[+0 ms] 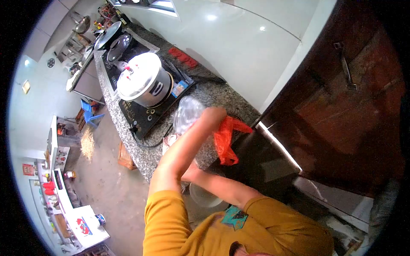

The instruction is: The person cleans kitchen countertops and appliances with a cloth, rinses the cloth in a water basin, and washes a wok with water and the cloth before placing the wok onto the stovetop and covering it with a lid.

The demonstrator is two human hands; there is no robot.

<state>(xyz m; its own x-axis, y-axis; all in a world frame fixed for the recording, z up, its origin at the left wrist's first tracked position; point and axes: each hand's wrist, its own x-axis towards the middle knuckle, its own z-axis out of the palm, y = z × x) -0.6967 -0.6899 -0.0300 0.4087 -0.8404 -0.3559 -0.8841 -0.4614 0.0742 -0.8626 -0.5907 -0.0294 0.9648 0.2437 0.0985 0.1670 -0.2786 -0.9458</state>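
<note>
My left hand (pixel 215 117) reaches across the granite counter to a red plastic bag (pixel 224 143). Its fingers are curled in at the top of the bag, which drapes down over the counter's edge. Left of this hand stands a clear plastic container or bag (pixel 188 113), blurred. My right hand (pixel 192 171) is lower down, mostly covered by my left forearm, so its fingers do not show. Just below it, a translucent round tub (pixel 204 196) shows in part, past the counter's edge. A pale, crumpled item (pixel 169 143) lies by my left forearm.
A large silver pressure cooker (pixel 145 81) sits on a black cooktop (pixel 139 114), with a lidded pan (pixel 118 48) behind. A cable (pixel 147 146) runs along the counter. A red item (pixel 183 57) lies by the wall. A dark brown door (pixel 341 111) is at right.
</note>
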